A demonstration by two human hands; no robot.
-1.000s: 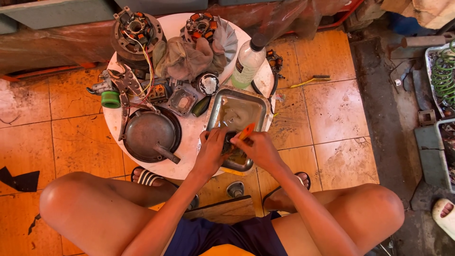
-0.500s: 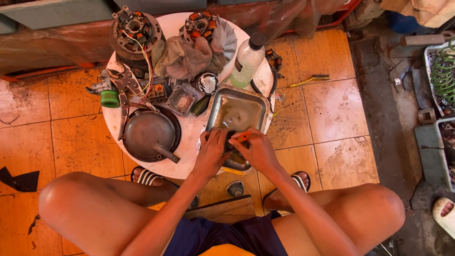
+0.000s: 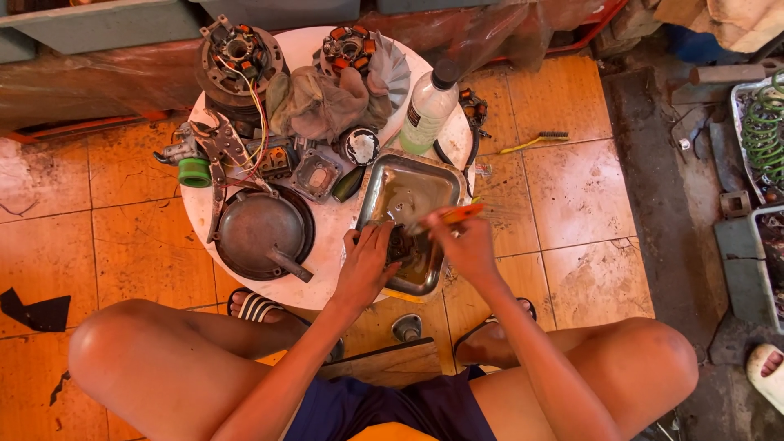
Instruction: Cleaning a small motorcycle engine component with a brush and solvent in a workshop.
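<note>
Small dark metal part (image 3: 400, 243): grimy, irregular, detail unclear. Sits over the near half of the dented steel tray (image 3: 392, 184) on the round white counter (image 3: 327, 245). Left hand (image 3: 367, 261) closed around it; right hand (image 3: 465, 245) pinches an orange-handled brush (image 3: 453, 216), tip against it.

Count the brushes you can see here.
2: an orange-handled brush in the right hand over the metal tray, and a yellow-handled brush on the floor tiles. Others may be hidden.
</note>
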